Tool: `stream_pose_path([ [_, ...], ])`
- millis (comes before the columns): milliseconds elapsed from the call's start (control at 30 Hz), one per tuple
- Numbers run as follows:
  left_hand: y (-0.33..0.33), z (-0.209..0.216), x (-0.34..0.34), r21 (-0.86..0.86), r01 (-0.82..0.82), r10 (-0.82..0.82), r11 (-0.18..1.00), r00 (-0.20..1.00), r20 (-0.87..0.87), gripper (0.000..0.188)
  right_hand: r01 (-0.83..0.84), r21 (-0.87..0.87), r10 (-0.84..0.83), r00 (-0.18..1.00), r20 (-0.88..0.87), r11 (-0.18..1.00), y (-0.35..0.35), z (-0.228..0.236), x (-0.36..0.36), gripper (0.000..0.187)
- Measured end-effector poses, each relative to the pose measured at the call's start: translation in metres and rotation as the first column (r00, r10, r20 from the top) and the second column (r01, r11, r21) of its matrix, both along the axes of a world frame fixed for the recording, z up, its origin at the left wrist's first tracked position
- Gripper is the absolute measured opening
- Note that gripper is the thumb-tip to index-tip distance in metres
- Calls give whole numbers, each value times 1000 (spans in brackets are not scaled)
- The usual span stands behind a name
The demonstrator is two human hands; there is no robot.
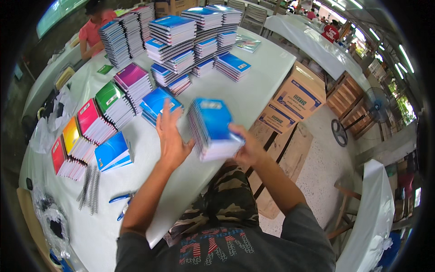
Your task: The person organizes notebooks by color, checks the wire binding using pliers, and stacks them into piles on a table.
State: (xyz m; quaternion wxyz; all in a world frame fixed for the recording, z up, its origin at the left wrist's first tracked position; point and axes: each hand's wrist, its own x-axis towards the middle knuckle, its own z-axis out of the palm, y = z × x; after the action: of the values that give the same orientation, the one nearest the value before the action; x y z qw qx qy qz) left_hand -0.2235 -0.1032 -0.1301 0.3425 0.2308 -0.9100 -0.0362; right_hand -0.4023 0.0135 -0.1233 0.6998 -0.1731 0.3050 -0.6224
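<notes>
A thick stack of blue spiral notebooks [212, 120], blurred by motion, is gripped at its right side by my right hand [247, 146] over the table's near edge. My left hand [171, 136] is raised with fingers spread, just left of that stack, and holds nothing. Behind the left hand lies a low pile of blue spiral notebooks [159, 103]. Further left runs a row of notebook stacks with purple [131, 75], green [109, 97], pink [90, 111], yellow [71, 130] and red [58, 152] covers.
Tall notebook piles [172, 31] stand at the table's far side. Blue booklets [113, 152], loose wire spirals [90, 188] and blue-handled pliers [123, 201] lie at left. Cartons [299, 90] rest on a wooden pallet [285, 167] at right, near a fan [375, 106]. Another person [94, 29] is at far left.
</notes>
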Motion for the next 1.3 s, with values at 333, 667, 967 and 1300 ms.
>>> stream_pose_path([
  [333, -3, -79, -26, 462, -18, 51, 887, 997, -59, 47, 634, -100, -636, 727, -259, 766, -208, -4, -190, 53],
  [667, -7, -76, -21, 513, 44, -2, 857, 997, -83, 36, 635, 20, -596, 734, -324, 772, -272, -29, -218, 50],
  [967, -9, -77, -19, 471, 47, -5, 881, 996, -90, 30, 675, 61, -609, 697, -378, 735, -279, -25, -216, 53],
  [1300, -2, -77, -25, 474, 114, -38, 873, 985, -167, 27, 673, -18, -630, 682, -372, 739, -236, 16, -225, 51],
])
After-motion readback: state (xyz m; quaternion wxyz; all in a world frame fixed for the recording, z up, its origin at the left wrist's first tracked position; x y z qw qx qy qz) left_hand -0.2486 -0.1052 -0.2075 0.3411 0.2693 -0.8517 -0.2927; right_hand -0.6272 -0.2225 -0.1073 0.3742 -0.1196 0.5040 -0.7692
